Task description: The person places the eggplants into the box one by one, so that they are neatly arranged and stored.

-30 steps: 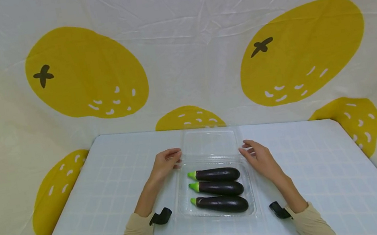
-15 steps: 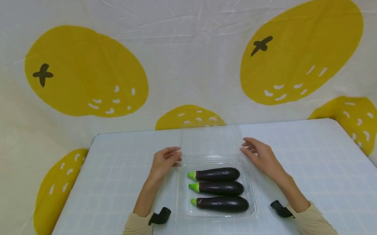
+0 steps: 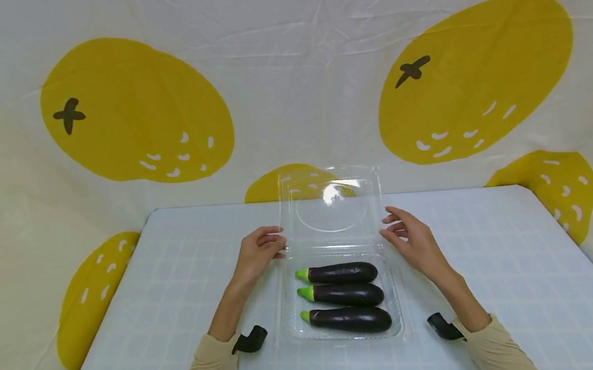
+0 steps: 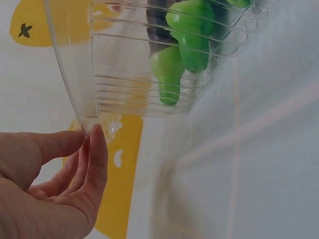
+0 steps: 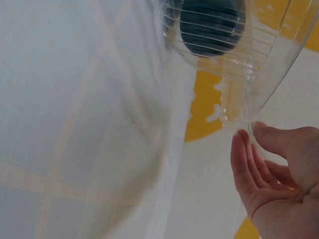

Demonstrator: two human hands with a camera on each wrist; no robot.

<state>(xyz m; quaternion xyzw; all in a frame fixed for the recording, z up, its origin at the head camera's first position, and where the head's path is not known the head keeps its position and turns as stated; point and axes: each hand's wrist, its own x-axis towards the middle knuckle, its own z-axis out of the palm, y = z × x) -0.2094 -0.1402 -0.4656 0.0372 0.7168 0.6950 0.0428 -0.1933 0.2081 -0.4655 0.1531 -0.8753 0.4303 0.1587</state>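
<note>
A clear plastic clamshell box [image 3: 401, 316] lies unfolded on the table, its see-through lid [image 3: 331, 221] raised at the far side. Three dark eggplants with green stem ends, a far one [image 3: 342, 274], a middle one [image 3: 349, 295] and a near one [image 3: 349, 321], lie side by side in the base. My left hand [image 3: 257, 253] pinches the lid's left edge close to the hinge; thumb and fingertip meet on a corner of clear plastic in the left wrist view. On the opposite edge, my right hand [image 3: 413, 243] pinches the plastic between thumb and fingers, also seen in the right wrist view.
The table [image 3: 184, 278] has a pale checked cover. Behind it hangs a white cloth [image 3: 298, 82] printed with big yellow fruit. A black wrist camera [image 3: 251, 340] sits at the left cuff and another black camera [image 3: 444, 326] at the right.
The lid has tilted up, its far edge now higher against the cloth and catching a bright reflection. Both hands have risen slightly with it. The eggplants have stayed in place in the base.
</note>
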